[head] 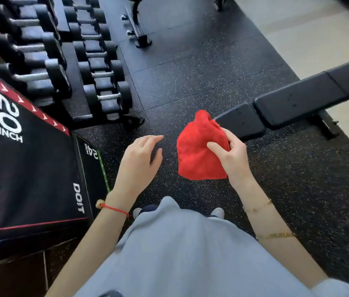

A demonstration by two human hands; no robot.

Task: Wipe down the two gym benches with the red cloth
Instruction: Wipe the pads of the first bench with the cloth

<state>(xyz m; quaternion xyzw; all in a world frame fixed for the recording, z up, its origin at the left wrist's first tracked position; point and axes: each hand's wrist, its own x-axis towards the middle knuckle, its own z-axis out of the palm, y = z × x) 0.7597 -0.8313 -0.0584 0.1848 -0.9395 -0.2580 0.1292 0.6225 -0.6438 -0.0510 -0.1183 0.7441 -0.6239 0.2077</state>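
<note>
Above speckled floor, right hand pinches red cloth.

Left wrist: red string bracelet with a bead.
Right forearm: two thin gold bracelets.
Top: pale grey-blue.
Shoes: white toes.

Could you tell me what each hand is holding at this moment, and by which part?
The right hand grips the red cloth by its right side, bunched under the thumb. The left hand holds nothing.

Speckled black rubber floor, black bench, dumbbell rack, plyo box standing on it
</note>
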